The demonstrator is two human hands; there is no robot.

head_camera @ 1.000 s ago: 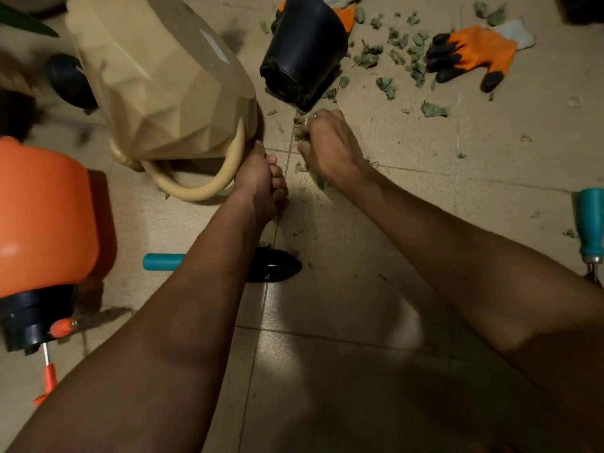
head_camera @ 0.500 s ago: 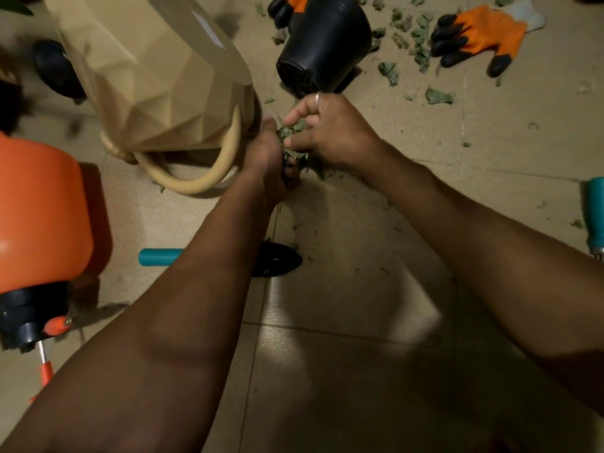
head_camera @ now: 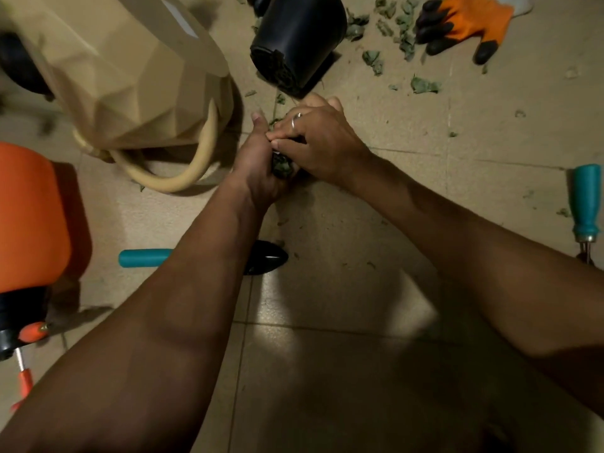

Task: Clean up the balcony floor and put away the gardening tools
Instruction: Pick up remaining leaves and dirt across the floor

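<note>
My left hand (head_camera: 260, 171) and my right hand (head_camera: 322, 143) press together over the tiled floor, cupped around a clump of dry green leaves (head_camera: 281, 167). More leaves (head_camera: 405, 44) lie scattered at the upper right, beside an orange-and-black glove (head_camera: 467, 22). A black plastic pot (head_camera: 299, 40) lies tipped on its side just beyond my hands. A trowel with a teal handle (head_camera: 143, 258) and black blade lies under my left forearm. Another teal-handled tool (head_camera: 585, 204) lies at the right edge.
A beige faceted watering can (head_camera: 124, 76) with a looped handle stands at the upper left. An orange pressure sprayer (head_camera: 29, 217) sits at the left edge. Small leaf crumbs dot the beige floor tiles (head_camera: 327, 371).
My right hand left the floor near the pot and joined my left hand, bringing leaves into it. Both hands now close around the clump, slightly nearer to me.
</note>
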